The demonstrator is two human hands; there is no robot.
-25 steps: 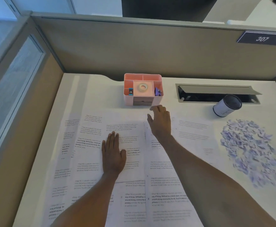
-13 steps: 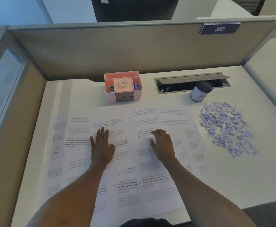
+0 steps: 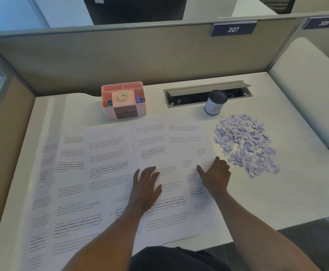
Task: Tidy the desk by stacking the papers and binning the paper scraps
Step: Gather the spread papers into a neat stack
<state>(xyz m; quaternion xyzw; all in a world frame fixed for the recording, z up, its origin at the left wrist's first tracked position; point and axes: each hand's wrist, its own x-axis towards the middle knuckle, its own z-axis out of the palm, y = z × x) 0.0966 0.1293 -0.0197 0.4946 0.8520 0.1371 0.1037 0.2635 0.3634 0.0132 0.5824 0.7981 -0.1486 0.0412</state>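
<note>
Stacking step: white printed paper sheets [image 3: 108, 153], before pink plastic organiser [image 3: 123, 99]. Left hand [image 3: 147, 184], right hand [image 3: 216, 177]: grip wide, pressing sheets. Next, likely: slide sheets together.

Office cubicle, open-plan floor. Fabric partition [image 3: 140, 55] runs along the desk's [image 3: 277, 188] back edge, number plates [image 3: 233, 29] reading 307 and 306. Cable hatch [image 3: 204, 89] and pink organiser [image 3: 108, 113] with tape roll [image 3: 122, 97] near that edge.

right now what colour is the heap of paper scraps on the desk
Pale lilac-purple. The paper scraps lie loose on the white desk, seen clearly in the head view.
</note>
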